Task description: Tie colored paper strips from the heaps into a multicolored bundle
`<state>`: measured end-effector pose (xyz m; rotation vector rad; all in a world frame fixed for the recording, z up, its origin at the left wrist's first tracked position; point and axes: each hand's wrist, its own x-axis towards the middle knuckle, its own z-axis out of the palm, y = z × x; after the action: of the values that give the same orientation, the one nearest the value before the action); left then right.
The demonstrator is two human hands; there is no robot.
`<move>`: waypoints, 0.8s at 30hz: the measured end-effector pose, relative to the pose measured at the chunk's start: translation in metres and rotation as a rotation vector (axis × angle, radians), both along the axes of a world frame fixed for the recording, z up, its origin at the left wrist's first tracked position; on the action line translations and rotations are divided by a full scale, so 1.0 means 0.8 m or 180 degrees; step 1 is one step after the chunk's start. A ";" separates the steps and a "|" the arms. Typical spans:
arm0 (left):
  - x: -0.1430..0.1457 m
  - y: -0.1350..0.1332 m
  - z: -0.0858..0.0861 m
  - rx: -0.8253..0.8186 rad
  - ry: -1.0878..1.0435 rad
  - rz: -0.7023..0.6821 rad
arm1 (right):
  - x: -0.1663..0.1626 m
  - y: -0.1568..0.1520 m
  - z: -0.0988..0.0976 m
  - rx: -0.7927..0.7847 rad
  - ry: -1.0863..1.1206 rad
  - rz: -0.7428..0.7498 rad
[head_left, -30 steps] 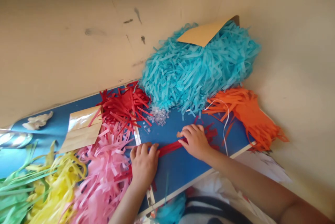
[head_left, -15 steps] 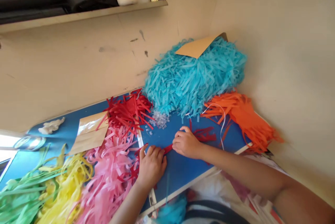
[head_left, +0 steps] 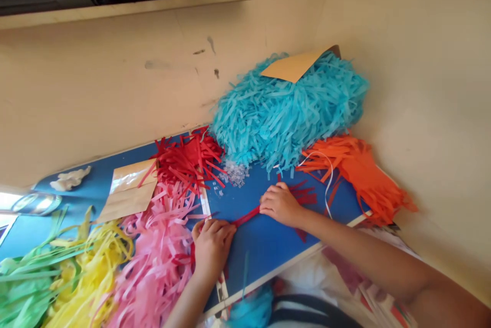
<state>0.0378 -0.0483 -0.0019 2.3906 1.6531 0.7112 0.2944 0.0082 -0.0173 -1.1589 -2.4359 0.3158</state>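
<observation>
Beige walls are meeting in a corner on the right, and a shelf is running along the far left. Below, a blue counter is carrying loose fringes in several colours.

Object: red paper strip, lying low over the counter between both hands, nearly straight. Cut red ends are fanning out beyond the right hand.

Left hand: fingers are curling down over the strip's left stretch; the grip is appearing closed on it, though the fingertips are hiding underneath. Right hand: the grip is pinching the strip, thumb and fingers together, no gap showing.

Handling (judged): material is looking very light, soft and limp, likely tissue or crepe, offering some friction but tearing easily under a sharp pull. Gathered middle is seeming the sound place to hold, pinched gently; loose cut ends are looking weaker.

Surroundings: a turquoise fringe bundle is standing far right of centre, an orange fringe is lying right, a red fringe heap is resting far left, and pink fringe is spreading just beside the left hand. Small clear pieces are lying scattered beyond the hands.
</observation>
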 end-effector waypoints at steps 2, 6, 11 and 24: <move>-0.003 0.001 -0.002 -0.0201 -0.0136 0.0143 | 0.004 0.005 0.000 -0.0322 0.0127 -0.0134; 0.000 0.004 0.000 -0.0287 0.0014 0.0296 | -0.001 0.012 0.009 -0.0656 0.0067 -0.0208; 0.006 0.012 0.005 -0.0384 0.0297 0.0285 | -0.009 0.021 0.020 -0.0835 -0.0322 -0.0289; 0.007 0.022 0.019 0.0053 0.1016 -0.0542 | -0.011 0.018 0.027 -0.0019 -0.0350 0.0261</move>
<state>0.0436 -0.0303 0.0131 2.7297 1.5221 0.3300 0.2860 0.0225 0.0041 -1.1079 -2.5844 0.2914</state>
